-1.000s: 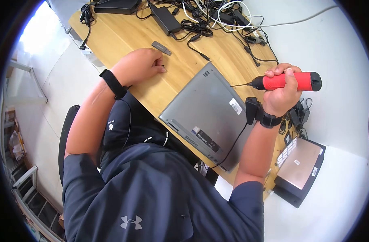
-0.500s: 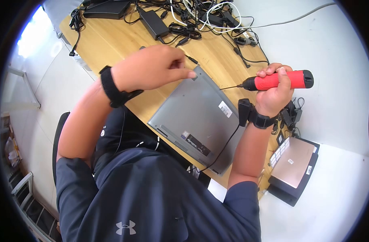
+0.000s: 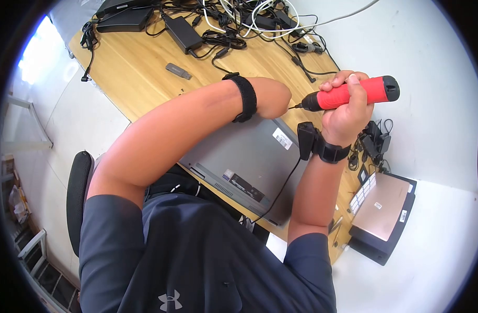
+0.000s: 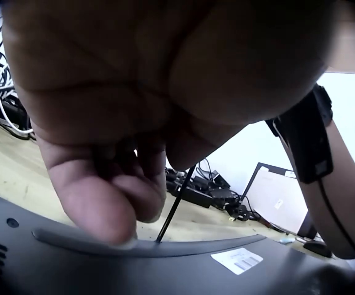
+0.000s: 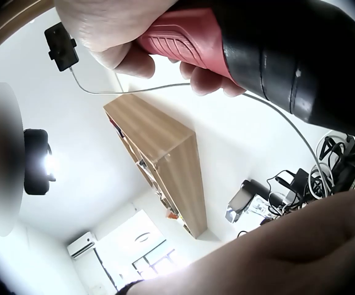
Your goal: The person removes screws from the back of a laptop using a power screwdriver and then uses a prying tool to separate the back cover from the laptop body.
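Observation:
My right hand (image 3: 346, 112) grips a red and black powered screwdriver (image 3: 372, 90), its thin bit pointing left; the right wrist view shows the red handle (image 5: 189, 40) in the hand (image 5: 116, 27). A grey laptop (image 3: 233, 148) lies underside up on the table. Over its far edge is my left hand (image 3: 273, 98), close to the bit. In the left wrist view, that hand (image 4: 110, 110) has bent fingers (image 4: 97, 206) above the laptop (image 4: 85, 267), and the bit (image 4: 176, 206) slants down beside them. The thumb hides the bit's upper part, so contact cannot be told.
Black adapters (image 3: 182, 34) and tangled cables (image 3: 223, 37) cover the table's back. A USB stick (image 3: 178, 71) lies left of the laptop. At the right are a rose-gold laptop (image 3: 382, 206) on a dark one, and more cables (image 3: 372, 141) by the wall.
My left hand has moved right across the laptop's far corner to the screwdriver bit. My right hand still holds the screwdriver, now slightly more tilted. The head view has shifted.

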`<state>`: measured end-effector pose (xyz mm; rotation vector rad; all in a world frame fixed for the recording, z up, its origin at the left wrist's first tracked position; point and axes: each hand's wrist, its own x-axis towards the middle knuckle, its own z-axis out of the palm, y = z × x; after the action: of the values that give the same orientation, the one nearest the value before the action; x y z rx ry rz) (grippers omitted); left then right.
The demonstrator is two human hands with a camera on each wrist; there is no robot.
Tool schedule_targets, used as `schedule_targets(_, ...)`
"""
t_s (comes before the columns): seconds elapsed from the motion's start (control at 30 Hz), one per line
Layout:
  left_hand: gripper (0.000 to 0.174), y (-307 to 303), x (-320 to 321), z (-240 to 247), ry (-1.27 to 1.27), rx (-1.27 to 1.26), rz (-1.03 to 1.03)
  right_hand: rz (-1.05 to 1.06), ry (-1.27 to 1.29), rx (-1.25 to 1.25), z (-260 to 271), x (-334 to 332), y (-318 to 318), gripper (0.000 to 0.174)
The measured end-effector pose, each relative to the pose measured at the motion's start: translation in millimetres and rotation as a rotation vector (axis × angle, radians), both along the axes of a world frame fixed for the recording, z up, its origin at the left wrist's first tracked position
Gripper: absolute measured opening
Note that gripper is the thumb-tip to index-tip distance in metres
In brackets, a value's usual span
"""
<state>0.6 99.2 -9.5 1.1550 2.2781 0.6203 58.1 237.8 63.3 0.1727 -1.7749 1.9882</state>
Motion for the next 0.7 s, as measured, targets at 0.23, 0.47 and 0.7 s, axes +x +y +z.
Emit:
schedule_targets(0.23, 0.027, 7, -3, -18, 0.021, -0.058, -0.052, 0.026, 0.034, -0.107, -5, -5, 10, 0.009)
schedule_targets(0.47, 0.024, 7, -1, -16, 0.038, -0.062, -0.054, 0.002, 0.035, -0.145, -5, -4, 14, 0.01)
schedule_targets(0.7, 0.022, 6, 5, -11, 0.085, -0.094, -0.042, -0.022, 0.016, -0.136, -5, 1, 23, 0.015)
